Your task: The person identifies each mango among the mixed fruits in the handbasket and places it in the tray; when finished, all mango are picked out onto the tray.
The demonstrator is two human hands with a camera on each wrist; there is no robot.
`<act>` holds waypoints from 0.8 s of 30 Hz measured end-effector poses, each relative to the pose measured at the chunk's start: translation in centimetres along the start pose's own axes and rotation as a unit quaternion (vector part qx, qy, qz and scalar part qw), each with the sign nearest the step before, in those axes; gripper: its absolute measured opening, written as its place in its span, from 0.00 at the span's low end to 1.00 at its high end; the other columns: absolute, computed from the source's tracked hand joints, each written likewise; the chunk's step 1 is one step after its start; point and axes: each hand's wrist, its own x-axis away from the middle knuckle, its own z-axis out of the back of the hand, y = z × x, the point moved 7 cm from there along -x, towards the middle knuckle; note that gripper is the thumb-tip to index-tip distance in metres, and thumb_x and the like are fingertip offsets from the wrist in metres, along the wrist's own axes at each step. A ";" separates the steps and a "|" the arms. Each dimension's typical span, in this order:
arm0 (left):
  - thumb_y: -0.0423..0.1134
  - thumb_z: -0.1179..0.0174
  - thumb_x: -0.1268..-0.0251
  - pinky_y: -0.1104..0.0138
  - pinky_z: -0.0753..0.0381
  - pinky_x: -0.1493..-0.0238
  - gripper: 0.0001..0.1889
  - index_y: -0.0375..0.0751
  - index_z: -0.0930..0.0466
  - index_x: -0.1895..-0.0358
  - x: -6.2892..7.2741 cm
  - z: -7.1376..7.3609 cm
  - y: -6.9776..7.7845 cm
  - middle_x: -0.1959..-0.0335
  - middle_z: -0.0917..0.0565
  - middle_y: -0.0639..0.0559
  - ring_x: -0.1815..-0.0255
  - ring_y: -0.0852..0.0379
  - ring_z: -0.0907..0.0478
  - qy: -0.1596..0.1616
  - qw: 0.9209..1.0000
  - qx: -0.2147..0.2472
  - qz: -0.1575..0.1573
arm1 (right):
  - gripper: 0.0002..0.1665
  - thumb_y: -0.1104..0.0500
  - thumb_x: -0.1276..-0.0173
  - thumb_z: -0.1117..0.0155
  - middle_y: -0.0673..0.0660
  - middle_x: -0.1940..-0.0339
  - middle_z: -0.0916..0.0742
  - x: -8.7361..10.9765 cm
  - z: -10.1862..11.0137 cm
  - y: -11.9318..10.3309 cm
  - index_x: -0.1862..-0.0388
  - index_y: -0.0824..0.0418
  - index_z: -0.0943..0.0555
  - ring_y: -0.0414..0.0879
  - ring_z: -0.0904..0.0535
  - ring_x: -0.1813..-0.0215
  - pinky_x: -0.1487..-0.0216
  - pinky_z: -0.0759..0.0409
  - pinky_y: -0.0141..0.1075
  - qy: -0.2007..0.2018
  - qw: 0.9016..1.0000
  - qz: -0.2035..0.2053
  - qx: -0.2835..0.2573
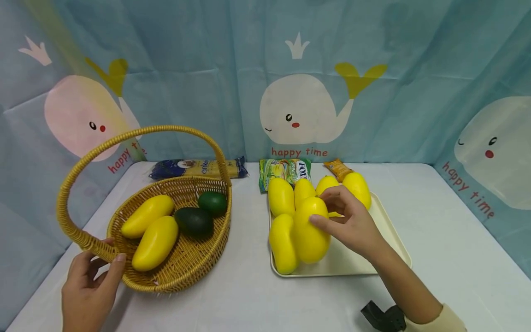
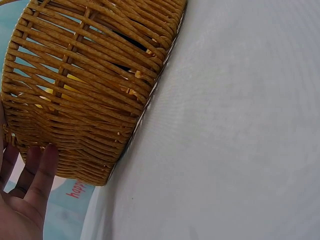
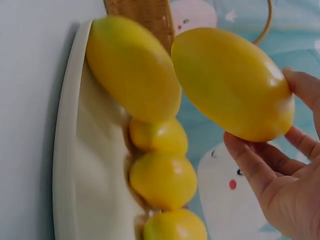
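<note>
My left hand (image 1: 91,288) grips the rim of a wicker basket (image 1: 195,272) at the foot of its handle, thumb over the edge. In the left wrist view, its fingers lie against the woven side (image 2: 75,100). Two yellow mangoes (image 1: 155,243) and two dark green avocados (image 1: 194,222) lie in the basket. My right hand (image 1: 354,223) pinches one end of a yellow mango (image 1: 311,233) between thumb and fingers. The right wrist view shows this held mango (image 3: 235,85) raised above the cream tray (image 1: 356,266), beside another mango (image 1: 284,244) lying there.
Several more mangoes (image 1: 280,197) sit toward the tray's back and left. Behind stand a blue-and-gold packet (image 1: 199,168), a green packet (image 1: 286,170) and a small orange packet (image 1: 338,169). A whale-print curtain (image 1: 232,83) borders the white table (image 1: 249,304). A black object (image 1: 383,317) is near my right sleeve.
</note>
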 end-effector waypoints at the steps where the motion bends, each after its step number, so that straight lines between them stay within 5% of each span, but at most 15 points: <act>1: 0.33 0.38 0.30 0.90 0.27 0.59 0.23 0.40 0.29 0.33 0.0 0.0 0.1 0.42 0.28 0.52 0.48 0.67 0.28 0.001 1.000 0.001 -0.001 | 0.24 0.62 0.36 0.27 0.59 0.52 0.17 0.0 0.2 0.2 0.46 0.62 0.28 0.55 0.20 0.52 0.53 0.14 0.37 0.000 1.000 -0.007 0.006; 12: 0.32 0.37 0.31 0.90 0.27 0.59 0.24 0.39 0.29 0.34 -0.1 0.0 0.1 0.44 0.29 0.59 0.49 0.68 0.28 -0.002 1.000 0.011 -0.006 | 0.29 0.45 0.32 0.30 0.59 0.46 0.22 -0.3 1.0 3.2 0.43 0.60 0.30 0.53 0.22 0.51 0.50 0.18 0.41 -0.036 0.986 -0.138 0.088; 24: 0.31 0.37 0.31 0.89 0.26 0.60 0.23 0.38 0.28 0.35 0.0 0.2 0.5 0.46 0.29 0.62 0.50 0.68 0.27 -0.003 1.000 0.022 -0.020 | 0.30 0.43 0.35 0.28 0.59 0.53 0.20 -0.3 -0.3 5.4 0.47 0.62 0.27 0.51 0.24 0.59 0.58 0.20 0.38 -0.069 0.974 -0.165 0.141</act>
